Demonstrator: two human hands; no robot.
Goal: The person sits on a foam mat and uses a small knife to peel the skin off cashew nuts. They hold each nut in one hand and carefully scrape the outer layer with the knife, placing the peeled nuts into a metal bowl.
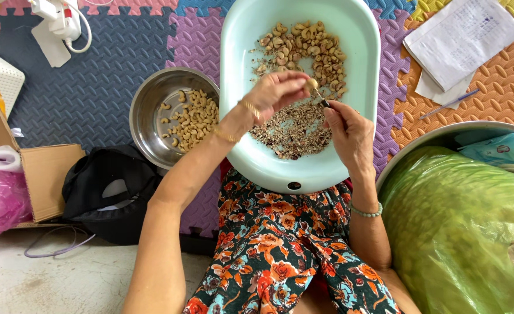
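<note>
We pinch one cashew nut [311,85] in the fingertips of our left hand [277,93], above the pale green basin [233,87]; our right hand [350,131] closes around a small blade [321,100] whose tip meets the nut. Peelings [294,131] lie directly beneath the grip, unpeeled nuts [303,49] beyond it, the steel bowl [146,116] of peeled kernels to its left. Judgement: light strokes, turning the nut, keeping scraps falling into the basin.

Bright even daylight, soft shadows below the fingers [286,87], mild glare on round steel bowl [152,116], sharp focus, slight edge distortion
</note>
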